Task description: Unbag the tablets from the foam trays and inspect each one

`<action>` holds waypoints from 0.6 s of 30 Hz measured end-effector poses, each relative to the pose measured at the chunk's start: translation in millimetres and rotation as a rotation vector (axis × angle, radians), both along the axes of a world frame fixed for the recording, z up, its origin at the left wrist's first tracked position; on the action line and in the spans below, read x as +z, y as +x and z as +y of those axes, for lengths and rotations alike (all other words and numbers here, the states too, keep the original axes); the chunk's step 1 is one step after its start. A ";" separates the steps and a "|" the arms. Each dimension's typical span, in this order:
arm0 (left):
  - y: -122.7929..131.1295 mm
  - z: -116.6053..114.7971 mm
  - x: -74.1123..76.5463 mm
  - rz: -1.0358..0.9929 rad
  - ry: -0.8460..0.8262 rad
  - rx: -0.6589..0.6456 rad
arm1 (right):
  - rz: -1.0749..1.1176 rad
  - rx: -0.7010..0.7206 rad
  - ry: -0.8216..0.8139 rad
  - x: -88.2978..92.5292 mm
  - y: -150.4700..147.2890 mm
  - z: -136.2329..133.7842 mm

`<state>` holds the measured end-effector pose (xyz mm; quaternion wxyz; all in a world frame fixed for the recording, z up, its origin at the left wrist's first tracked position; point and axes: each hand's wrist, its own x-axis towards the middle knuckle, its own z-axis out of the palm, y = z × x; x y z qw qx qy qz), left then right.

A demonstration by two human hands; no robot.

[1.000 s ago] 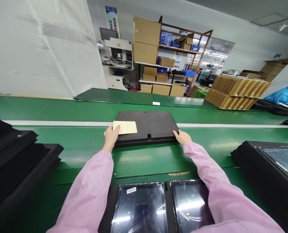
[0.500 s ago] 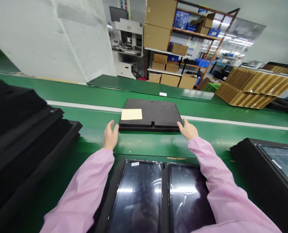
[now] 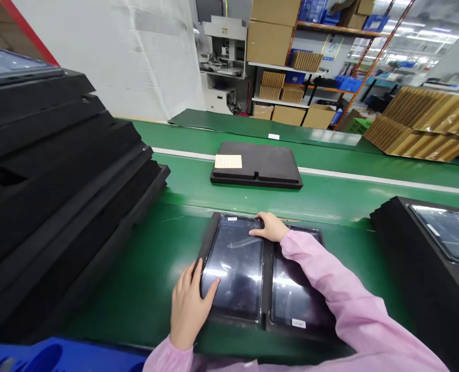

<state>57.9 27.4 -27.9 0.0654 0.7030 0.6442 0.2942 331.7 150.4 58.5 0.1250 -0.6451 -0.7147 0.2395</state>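
Observation:
A black foam tray (image 3: pixel 267 289) lies on the green bench in front of me, with two dark glossy screen panels side by side in it. My left hand (image 3: pixel 190 299) is at the left edge of the left screen panel (image 3: pixel 235 268); its fingers lie along the rim and the thumb is spread over the glass. At that panel's top right corner is my right hand (image 3: pixel 271 227), thumb and fingers apart and touching it. The panel lies flat. My right forearm partly covers the right screen panel (image 3: pixel 287 289), which bears a white label.
Beyond the tray sits a closed black foam block (image 3: pixel 275 163) with a yellowish dotted sheet (image 3: pixel 228 161). Tall stacks of black foam trays (image 3: pixel 97 170) stand left; another stack (image 3: pixel 399 258) is at right. A blue plastic container (image 3: pixel 74 356) is at bottom left. Corrugated dividers (image 3: pixel 423 124) lie far right.
Both hands have left the sides of the black foam block and come back to the left screen panel. The block stays on the bench. My view has tilted down and shifted left.

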 end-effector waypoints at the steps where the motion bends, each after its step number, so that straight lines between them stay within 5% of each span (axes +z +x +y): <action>1: 1.4 2.3 1.6 0.013 0.001 -0.004 | 0.027 -0.015 0.013 -0.8 0.3 -1.3; 9: 3.3 1.7 10.1 0.019 -0.016 -0.032 | 0.263 -0.193 0.142 -2.2 -2.1 -17.1; 14: -0.2 0.1 23.5 -0.261 -0.060 -0.059 | 0.439 -0.194 0.248 37.7 -0.5 -41.7; 18: 1.2 4.5 45.4 -0.696 -0.341 -0.052 | 0.627 -0.164 0.422 72.1 -9.8 -53.2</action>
